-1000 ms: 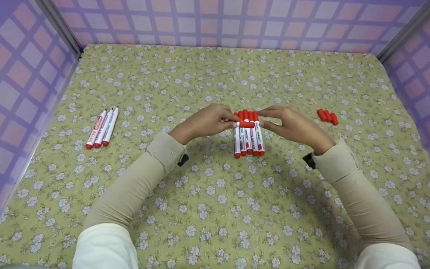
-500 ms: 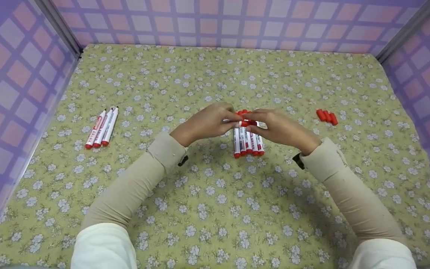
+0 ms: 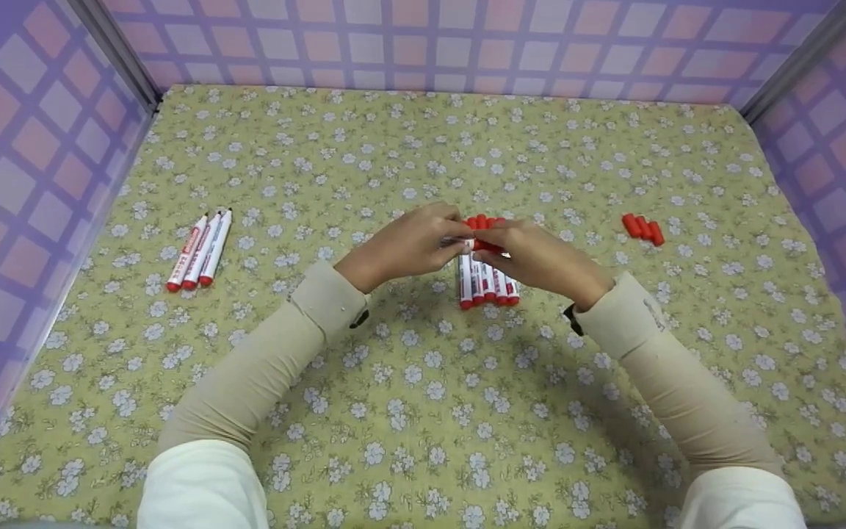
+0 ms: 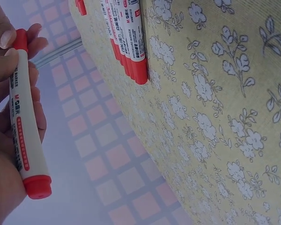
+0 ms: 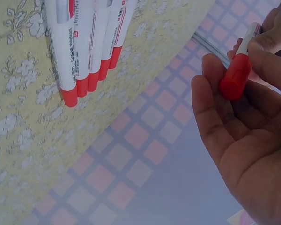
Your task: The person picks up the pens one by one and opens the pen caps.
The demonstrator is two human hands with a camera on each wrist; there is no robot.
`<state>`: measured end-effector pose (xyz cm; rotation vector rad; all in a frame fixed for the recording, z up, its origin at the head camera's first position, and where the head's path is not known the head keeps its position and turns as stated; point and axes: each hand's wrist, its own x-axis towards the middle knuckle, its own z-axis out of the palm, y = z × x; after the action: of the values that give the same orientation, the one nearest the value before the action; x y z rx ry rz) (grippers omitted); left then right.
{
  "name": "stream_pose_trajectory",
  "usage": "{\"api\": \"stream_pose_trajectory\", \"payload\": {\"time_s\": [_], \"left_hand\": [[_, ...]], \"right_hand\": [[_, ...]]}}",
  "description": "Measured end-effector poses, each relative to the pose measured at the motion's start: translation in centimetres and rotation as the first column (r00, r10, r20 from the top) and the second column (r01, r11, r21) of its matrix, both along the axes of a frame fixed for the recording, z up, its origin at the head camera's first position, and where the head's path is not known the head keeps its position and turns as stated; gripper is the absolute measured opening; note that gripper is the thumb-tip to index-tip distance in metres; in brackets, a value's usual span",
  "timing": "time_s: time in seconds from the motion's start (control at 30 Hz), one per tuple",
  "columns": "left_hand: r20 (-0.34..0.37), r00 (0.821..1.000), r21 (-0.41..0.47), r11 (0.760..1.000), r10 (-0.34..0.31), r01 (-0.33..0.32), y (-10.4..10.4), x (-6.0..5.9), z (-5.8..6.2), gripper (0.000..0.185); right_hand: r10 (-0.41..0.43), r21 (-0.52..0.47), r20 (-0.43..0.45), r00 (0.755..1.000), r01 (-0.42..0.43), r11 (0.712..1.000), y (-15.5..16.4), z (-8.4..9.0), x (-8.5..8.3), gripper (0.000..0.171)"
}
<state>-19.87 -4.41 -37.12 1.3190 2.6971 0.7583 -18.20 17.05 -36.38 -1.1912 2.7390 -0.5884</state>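
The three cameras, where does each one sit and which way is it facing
Head: worn on the head, looks forward and down at the floral cloth; both sleeved arms, left hand and right hand meet over the marker row.
Left wrist: on the left wrist, looks past the palm; left hand holds a marker.
Right wrist: on the right wrist; right hand grips the red cap.
Shared: both wrist views show the marker row.

The marker [image 4: 24,126] is showing a smooth, slightly glossy white plastic barrel with a matt red plastic cap [image 5: 235,76]. Woven floral cloth [image 3: 423,411] is covering the surface, looking matt and finely ribbed.
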Motion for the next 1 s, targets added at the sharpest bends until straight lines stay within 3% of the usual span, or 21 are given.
{"api": "stream_pose_trajectory", "payload": {"time_s": [0.17, 0.4, 0.63, 1.0], "left_hand": [[0.001, 1.000, -0.002, 1.000, -0.005, 0.005, 0.0, 0.1, -0.2, 0.028], [0.005, 0.999, 0.065, 0.996, -0.054, 0.054, 0.1, 0.1, -0.7, 0.022], [0.035, 0.996, 0.105, 0.991, -0.082, 0.078, 0.3, 0.1, -1.1, 0.024], [0.107, 0.990, 0.116, 0.990, -0.093, 0.081, 0.2, 0.0, -1.1, 0.023]], "right_hand": [[0.006, 0.028, -0.083, 0.997, -0.003, 1.000, -0.2, -0.2, 0.3, 0.027], [0.040, 0.030, -0.154, 0.987, -0.036, 0.999, -0.3, -0.3, 0.3, 0.017], [0.083, 0.047, -0.232, 0.969, -0.074, 0.996, -0.1, -0.7, 0.3, 0.016], [0.103, 0.060, -0.264, 0.959, -0.090, 0.994, 0.0, -0.9, 0.5, 0.018]]}}
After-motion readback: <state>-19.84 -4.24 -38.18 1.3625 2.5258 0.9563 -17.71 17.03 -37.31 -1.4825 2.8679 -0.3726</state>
